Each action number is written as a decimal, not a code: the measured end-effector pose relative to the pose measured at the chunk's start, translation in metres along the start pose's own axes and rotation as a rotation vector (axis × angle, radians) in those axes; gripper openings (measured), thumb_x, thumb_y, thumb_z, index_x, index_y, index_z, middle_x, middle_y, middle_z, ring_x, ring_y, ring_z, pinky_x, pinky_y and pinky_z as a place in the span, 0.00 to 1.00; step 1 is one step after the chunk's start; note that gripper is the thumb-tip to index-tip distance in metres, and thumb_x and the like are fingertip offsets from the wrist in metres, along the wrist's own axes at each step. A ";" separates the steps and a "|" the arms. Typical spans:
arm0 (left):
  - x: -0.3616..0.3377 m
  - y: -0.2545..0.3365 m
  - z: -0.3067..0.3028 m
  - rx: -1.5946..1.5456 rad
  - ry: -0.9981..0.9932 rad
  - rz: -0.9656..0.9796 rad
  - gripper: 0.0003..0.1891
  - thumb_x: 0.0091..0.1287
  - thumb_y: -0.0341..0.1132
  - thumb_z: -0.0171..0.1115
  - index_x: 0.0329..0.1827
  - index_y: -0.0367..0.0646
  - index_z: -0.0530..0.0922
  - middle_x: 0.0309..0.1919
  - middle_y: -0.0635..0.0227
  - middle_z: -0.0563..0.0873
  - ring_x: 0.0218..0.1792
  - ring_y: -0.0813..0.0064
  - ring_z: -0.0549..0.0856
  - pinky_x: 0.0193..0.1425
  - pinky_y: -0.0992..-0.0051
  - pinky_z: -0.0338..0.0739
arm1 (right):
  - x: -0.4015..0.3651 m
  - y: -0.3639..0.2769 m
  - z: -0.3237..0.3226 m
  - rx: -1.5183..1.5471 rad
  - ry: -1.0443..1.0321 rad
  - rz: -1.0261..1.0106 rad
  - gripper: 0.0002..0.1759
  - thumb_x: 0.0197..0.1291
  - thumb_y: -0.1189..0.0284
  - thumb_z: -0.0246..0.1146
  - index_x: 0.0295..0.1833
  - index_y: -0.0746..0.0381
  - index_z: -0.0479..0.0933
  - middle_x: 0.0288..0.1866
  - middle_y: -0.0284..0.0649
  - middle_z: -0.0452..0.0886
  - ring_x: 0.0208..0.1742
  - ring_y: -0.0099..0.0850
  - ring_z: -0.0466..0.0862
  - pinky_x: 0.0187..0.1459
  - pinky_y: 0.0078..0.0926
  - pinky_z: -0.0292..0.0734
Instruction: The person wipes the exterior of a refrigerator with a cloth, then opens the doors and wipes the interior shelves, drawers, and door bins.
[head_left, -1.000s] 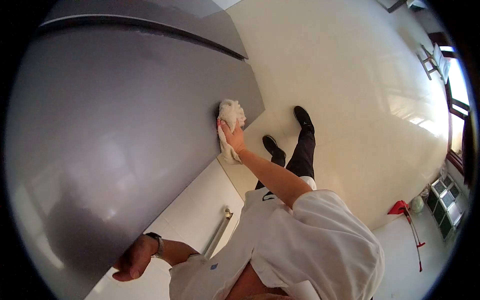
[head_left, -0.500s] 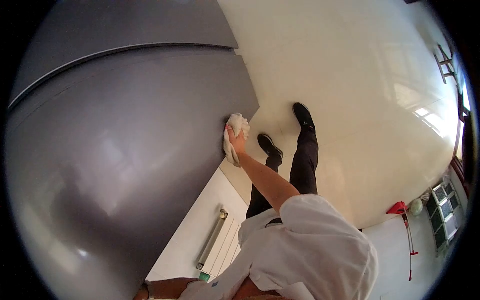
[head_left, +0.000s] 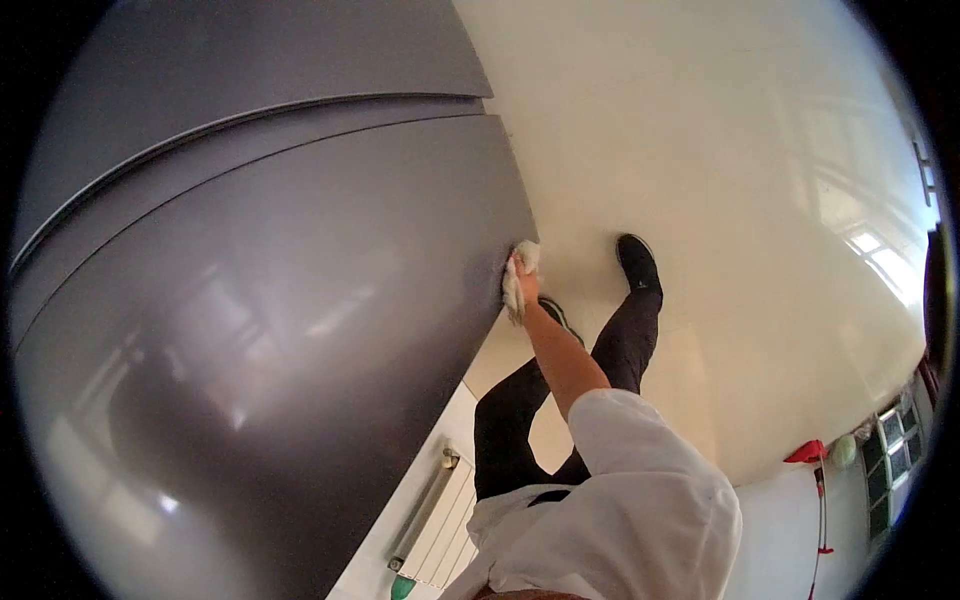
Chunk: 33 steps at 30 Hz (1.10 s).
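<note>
My right hand (head_left: 527, 287) is closed on a pale, crumpled cloth (head_left: 529, 254). Both are at the lower right edge of a large glossy grey door (head_left: 330, 260), which looks like a refrigerator's, and the cloth lies against it. Part of the cloth hangs below my fingers. A groove crosses the grey front, with another grey panel (head_left: 300, 50) beyond it. My left hand is out of view.
My legs and black shoes (head_left: 638, 262) are on the shiny cream floor (head_left: 740, 200), just right of the grey door. A white radiator (head_left: 440, 525) stands by the wall at the bottom. A red dustpan-like tool (head_left: 805, 452) is at the lower right.
My right hand and the cloth have shifted right in the view, lower along the door edge. My view has shifted as well. The left forearm seen at the bottom has left the view.
</note>
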<state>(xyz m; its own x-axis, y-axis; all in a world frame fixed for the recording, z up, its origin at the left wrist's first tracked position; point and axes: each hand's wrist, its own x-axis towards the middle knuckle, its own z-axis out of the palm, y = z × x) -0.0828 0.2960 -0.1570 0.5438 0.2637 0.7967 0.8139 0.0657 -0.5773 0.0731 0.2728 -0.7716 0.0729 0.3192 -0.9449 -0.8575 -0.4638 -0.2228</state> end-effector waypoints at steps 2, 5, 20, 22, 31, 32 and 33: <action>-0.007 0.003 0.003 0.006 -0.017 0.006 0.26 0.75 0.49 0.36 0.42 0.31 0.72 0.32 0.62 0.79 0.30 0.73 0.79 0.29 0.75 0.72 | 0.021 0.006 0.001 0.001 0.028 0.013 0.40 0.60 0.45 0.55 0.66 0.66 0.63 0.60 0.51 0.72 0.59 0.43 0.73 0.59 0.35 0.66; -0.018 0.013 0.010 0.019 -0.030 0.017 0.26 0.75 0.49 0.36 0.42 0.31 0.72 0.32 0.62 0.79 0.30 0.73 0.79 0.29 0.75 0.72 | 0.075 0.008 -0.007 -0.039 0.073 0.117 0.41 0.59 0.46 0.57 0.65 0.68 0.64 0.60 0.51 0.72 0.57 0.43 0.75 0.57 0.36 0.69; -0.056 0.023 0.021 0.082 -0.083 0.009 0.25 0.75 0.50 0.37 0.42 0.32 0.72 0.33 0.63 0.79 0.29 0.73 0.79 0.29 0.75 0.72 | 0.204 -0.119 0.074 0.051 -0.182 -0.135 0.42 0.58 0.40 0.54 0.60 0.69 0.71 0.52 0.47 0.77 0.51 0.34 0.75 0.54 0.30 0.68; -0.060 0.024 0.026 0.077 -0.089 0.004 0.25 0.74 0.50 0.37 0.42 0.32 0.72 0.33 0.63 0.79 0.29 0.73 0.79 0.29 0.75 0.72 | 0.206 -0.159 0.110 0.003 -0.253 -0.250 0.44 0.56 0.39 0.54 0.59 0.70 0.71 0.53 0.47 0.76 0.51 0.34 0.75 0.54 0.29 0.68; -0.050 0.021 0.012 0.054 -0.078 -0.017 0.25 0.74 0.50 0.38 0.43 0.32 0.72 0.33 0.63 0.79 0.29 0.73 0.78 0.29 0.75 0.72 | 0.111 -0.205 0.155 -0.343 -0.202 -0.580 0.42 0.62 0.40 0.46 0.56 0.74 0.71 0.52 0.58 0.77 0.56 0.49 0.76 0.59 0.37 0.66; -0.051 0.021 0.012 0.050 -0.078 -0.022 0.25 0.74 0.50 0.38 0.43 0.32 0.72 0.33 0.63 0.79 0.29 0.73 0.78 0.29 0.75 0.72 | 0.073 -0.211 0.154 -0.367 -0.270 -0.625 0.36 0.64 0.46 0.48 0.57 0.70 0.70 0.54 0.54 0.76 0.57 0.45 0.75 0.59 0.37 0.66; -0.053 0.022 0.014 0.050 -0.078 -0.021 0.25 0.74 0.50 0.38 0.43 0.32 0.72 0.33 0.63 0.79 0.29 0.73 0.78 0.29 0.75 0.72 | 0.025 -0.217 0.157 -0.231 -0.261 -0.752 0.30 0.64 0.52 0.52 0.60 0.67 0.69 0.56 0.52 0.76 0.58 0.44 0.75 0.59 0.37 0.67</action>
<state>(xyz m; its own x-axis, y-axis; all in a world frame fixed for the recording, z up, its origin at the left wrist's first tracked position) -0.0966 0.2967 -0.2140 0.5075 0.3356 0.7936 0.8127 0.1197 -0.5703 0.1814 0.5110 -0.7094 0.4401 0.7805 -0.4440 -0.4988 -0.1987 -0.8436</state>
